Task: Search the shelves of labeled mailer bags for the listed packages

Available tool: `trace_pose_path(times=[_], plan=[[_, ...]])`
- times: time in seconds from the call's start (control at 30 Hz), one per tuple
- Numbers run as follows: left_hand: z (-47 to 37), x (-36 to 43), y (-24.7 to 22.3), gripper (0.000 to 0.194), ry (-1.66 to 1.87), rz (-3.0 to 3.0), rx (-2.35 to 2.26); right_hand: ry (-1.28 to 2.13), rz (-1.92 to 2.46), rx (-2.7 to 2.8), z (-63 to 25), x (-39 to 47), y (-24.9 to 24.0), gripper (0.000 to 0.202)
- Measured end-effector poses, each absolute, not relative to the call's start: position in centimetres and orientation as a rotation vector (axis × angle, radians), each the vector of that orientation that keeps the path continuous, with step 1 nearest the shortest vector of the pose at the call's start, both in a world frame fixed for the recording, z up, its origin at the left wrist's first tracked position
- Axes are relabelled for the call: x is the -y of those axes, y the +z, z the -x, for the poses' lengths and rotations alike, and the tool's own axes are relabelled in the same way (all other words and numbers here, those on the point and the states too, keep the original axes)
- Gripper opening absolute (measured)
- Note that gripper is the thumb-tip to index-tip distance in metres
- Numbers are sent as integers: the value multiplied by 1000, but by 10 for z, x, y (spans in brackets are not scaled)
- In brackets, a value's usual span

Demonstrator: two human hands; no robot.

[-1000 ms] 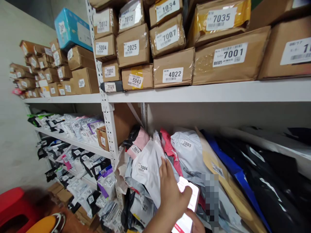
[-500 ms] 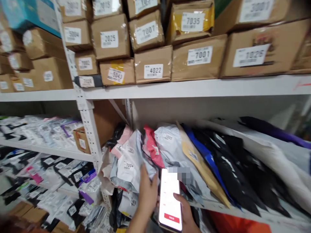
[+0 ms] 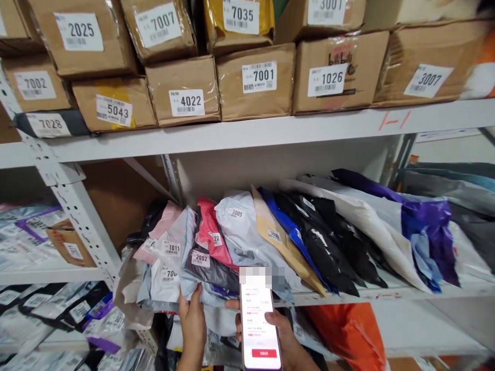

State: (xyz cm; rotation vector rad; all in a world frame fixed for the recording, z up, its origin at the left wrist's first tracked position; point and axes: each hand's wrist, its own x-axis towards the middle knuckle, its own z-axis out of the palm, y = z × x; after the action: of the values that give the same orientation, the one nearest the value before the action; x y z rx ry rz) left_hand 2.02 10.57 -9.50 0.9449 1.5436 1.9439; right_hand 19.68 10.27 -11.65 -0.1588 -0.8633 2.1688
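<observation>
I have my right hand [image 3: 288, 337] low in the near centre, wrapped around a phone [image 3: 258, 330] held upright with its lit screen facing me; the thumb lies across the right edge of the screen and the other fingers curl behind the case, their tips showing at its left edge. My left hand [image 3: 193, 324] is just left of the phone, fingers pressed together and laid flat against the front of a pale grey mailer bag [image 3: 166, 278] at the near edge of the middle shelf [image 3: 386, 294], thumb tucked alongside. That bag leans in a row of soft parcels: a dark grey bag labelled 2002 [image 3: 209, 268] touching it on the right, a pink bag [image 3: 211, 232] behind, then a white bag marked 3005 [image 3: 243, 232], a tan envelope [image 3: 280, 237], blue and black bags further right. On the far upper shelf stand cardboard boxes, among them box 4022 [image 3: 185, 90] and box 7001 [image 3: 257, 80].
</observation>
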Motion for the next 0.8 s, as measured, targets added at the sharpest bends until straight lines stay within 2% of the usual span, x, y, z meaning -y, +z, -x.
trace_pose_path(times=[0.43, 0.8], plan=[[-17, -103, -93, 40, 1968, -837, -1531, 2194, 169, 848, -193, -104, -114, 78], [-16, -109, -109, 55, 1969, -886, -1472, 2177, 170, 920, -207, -96, -118, 74]])
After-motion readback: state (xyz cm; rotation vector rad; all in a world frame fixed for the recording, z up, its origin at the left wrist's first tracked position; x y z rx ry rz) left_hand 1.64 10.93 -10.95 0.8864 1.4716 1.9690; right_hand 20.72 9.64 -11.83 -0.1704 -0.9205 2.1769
